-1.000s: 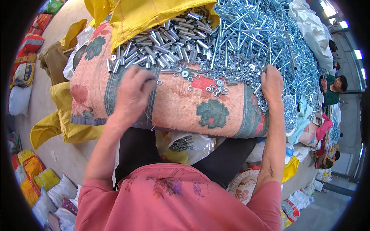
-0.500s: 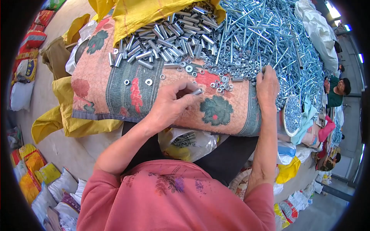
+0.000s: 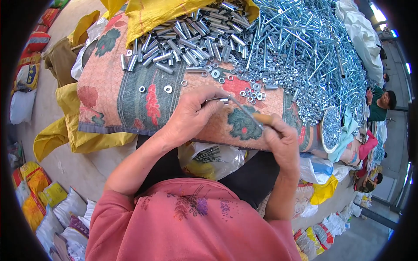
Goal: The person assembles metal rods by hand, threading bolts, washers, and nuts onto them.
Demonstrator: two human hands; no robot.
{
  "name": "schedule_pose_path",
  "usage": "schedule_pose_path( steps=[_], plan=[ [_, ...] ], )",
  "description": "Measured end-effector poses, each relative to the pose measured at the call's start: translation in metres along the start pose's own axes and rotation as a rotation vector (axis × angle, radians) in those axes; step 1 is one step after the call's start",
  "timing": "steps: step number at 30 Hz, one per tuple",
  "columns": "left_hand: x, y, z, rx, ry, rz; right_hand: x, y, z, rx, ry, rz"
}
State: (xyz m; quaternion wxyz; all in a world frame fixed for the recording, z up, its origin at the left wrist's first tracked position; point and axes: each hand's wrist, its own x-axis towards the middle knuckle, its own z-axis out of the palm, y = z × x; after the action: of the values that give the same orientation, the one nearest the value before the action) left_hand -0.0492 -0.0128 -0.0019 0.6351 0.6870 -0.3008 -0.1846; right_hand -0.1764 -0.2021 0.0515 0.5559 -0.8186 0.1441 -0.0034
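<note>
My left hand is closed, with a short shiny metal sleeve pinched between thumb and fingertips. In my right hand is a long thin bolt, gripped near its lower right end. The bolt slants up and left, its far end by the sleeve; whether they touch I cannot tell. Both hands are over the near part of a flowered cloth. Just beyond them lie a small cluster of loose nuts and washers and a heap of nuts.
Beyond the hands, metal sleeves are heaped under a yellow sack. Long bolts fill the far right. An oval tub of small hardware stands at right. Stuffed sacks line the left floor. Another person sits at far right.
My right hand has come from the edge of the nut and bolt heap, moving left and nearer, and now shows a long bolt. The left hand keeps its sleeve in nearly the same place.
</note>
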Motion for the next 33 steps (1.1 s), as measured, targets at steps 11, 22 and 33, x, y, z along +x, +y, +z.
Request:
schedule_pose_path(
  steps=[11,22,33],
  plan=[
    [-0.008,-0.005,-0.011,-0.078,-0.099,-0.045,-0.009,-0.011,0.005,-0.138,-0.007,-0.186],
    [-0.013,0.011,0.0,-1.0,-0.161,-0.418,-0.008,-0.006,0.043,0.178,0.099,0.051],
    [-0.031,0.004,0.04,-0.99,-0.286,-0.577,0.046,0.022,0.025,-0.376,0.435,-0.185]
  ],
)
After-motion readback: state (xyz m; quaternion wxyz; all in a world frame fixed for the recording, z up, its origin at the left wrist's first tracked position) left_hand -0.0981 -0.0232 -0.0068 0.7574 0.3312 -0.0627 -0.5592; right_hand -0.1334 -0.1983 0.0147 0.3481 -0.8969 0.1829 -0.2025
